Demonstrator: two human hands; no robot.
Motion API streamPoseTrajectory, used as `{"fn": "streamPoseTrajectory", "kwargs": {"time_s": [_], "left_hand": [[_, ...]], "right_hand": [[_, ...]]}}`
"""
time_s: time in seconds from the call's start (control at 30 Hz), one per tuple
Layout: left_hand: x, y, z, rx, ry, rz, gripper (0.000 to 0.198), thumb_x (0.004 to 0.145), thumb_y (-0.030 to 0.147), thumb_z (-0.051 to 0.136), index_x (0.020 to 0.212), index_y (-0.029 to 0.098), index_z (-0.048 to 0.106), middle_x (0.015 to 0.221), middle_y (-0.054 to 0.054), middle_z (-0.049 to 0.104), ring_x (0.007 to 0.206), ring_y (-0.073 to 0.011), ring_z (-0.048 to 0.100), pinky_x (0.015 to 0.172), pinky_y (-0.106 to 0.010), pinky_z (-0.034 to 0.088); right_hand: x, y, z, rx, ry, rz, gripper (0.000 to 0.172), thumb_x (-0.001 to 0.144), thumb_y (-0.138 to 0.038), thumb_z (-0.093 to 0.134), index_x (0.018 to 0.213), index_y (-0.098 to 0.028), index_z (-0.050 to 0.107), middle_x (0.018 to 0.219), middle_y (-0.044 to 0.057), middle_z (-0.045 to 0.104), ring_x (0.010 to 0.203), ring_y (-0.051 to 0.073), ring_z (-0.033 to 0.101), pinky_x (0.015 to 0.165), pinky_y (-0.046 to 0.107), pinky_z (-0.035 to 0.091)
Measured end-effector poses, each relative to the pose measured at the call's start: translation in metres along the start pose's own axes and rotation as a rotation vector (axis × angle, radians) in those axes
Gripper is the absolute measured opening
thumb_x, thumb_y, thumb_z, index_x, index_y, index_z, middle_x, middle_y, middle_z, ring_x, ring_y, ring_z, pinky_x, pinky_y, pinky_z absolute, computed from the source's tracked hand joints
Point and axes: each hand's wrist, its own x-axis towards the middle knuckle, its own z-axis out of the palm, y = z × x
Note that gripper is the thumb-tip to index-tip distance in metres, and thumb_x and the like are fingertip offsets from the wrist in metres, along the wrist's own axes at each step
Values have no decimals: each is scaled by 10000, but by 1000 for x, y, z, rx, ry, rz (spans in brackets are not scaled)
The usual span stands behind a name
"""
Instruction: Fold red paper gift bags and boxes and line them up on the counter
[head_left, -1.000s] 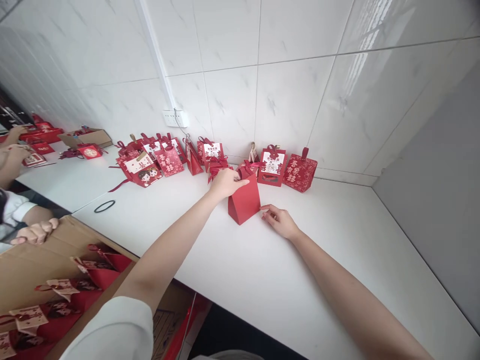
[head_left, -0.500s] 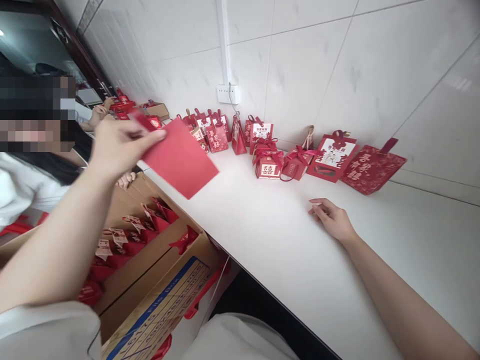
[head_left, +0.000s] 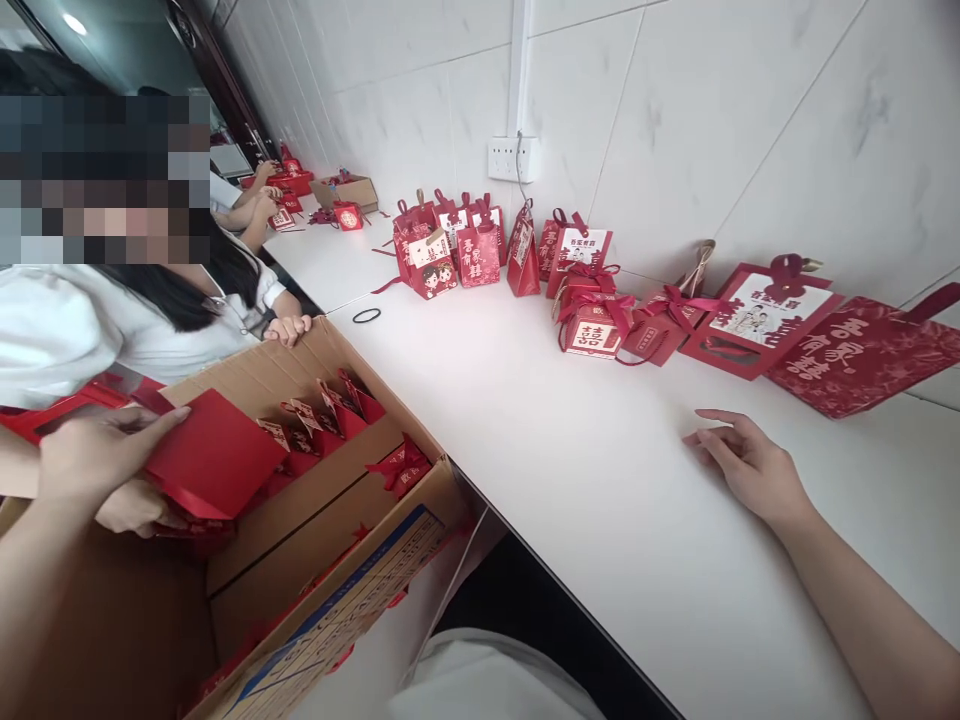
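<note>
Red paper bag (head_left: 214,455), held up over the counter's edge half a second ago, has dropped to 9 o'clock, pinched in the left hand (head_left: 97,455) above the open cardboard box (head_left: 330,560) of similar bags. The right hand (head_left: 754,470) stays flat and empty on the white counter (head_left: 600,500), fingers loosely spread. Decorated gift bags (head_left: 592,320) line the tiled wall at 12 o'clock; a co-worker's hand (head_left: 289,327) grips the box rim.
</note>
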Motion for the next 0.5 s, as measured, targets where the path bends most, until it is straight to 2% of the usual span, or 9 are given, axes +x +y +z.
{"fn": "streamPoseTrajectory", "kwargs": {"time_s": [0.1, 0.17, 0.23, 0.27, 0.37, 0.5], "left_hand": [[4, 9, 35, 13, -91, 19, 547, 673, 737, 491, 900, 268, 661, 866, 19, 666, 815, -178, 566, 680, -233, 385], [-1, 33, 56, -68, -165, 29, 591, 658, 751, 505, 918, 245, 670, 890, -7, 665, 832, -202, 576, 703, -263, 415], [-11, 64, 78, -178, -136, 15, 572, 689, 701, 527, 936, 206, 671, 913, -42, 658, 893, -245, 581, 753, -317, 439], [-16, 80, 90, -273, -163, 11, 551, 707, 662, 544, 958, 187, 663, 942, -61, 653, 956, -269, 574, 785, -340, 443], [-31, 123, 127, -479, -322, -65, 506, 759, 563, 566, 993, 119, 631, 1019, -131, 634, 1064, -308, 547, 815, -356, 462], [-46, 162, 166, -658, -634, -139, 605, 818, 539, 511, 1177, 52, 530, 1067, -203, 617, 885, -284, 630, 687, -351, 516]], "right_hand": [[1, 3, 0, -13, -3, 13, 378, 849, -512, 497, 1178, -328, 531, 925, 6, 696, 664, 147, 608, 663, 295, 477], [2, 8, 1, -8, -6, 23, 375, 837, -521, 502, 1158, -333, 545, 933, 13, 698, 676, 159, 619, 672, 308, 482], [4, 14, 1, -5, -11, 32, 376, 820, -528, 513, 1140, -334, 558, 942, 29, 700, 691, 179, 632, 683, 329, 489], [5, 17, 2, -7, -11, 33, 379, 811, -529, 520, 1132, -332, 564, 946, 38, 701, 698, 190, 637, 689, 342, 492], [6, 19, 2, -13, -19, 29, 380, 801, -522, 524, 1122, -324, 571, 960, 53, 698, 716, 208, 641, 707, 363, 494], [4, 10, 1, -30, -35, 43, 345, 822, -502, 500, 1112, -330, 573, 963, 27, 694, 715, 182, 624, 695, 324, 478]]}}
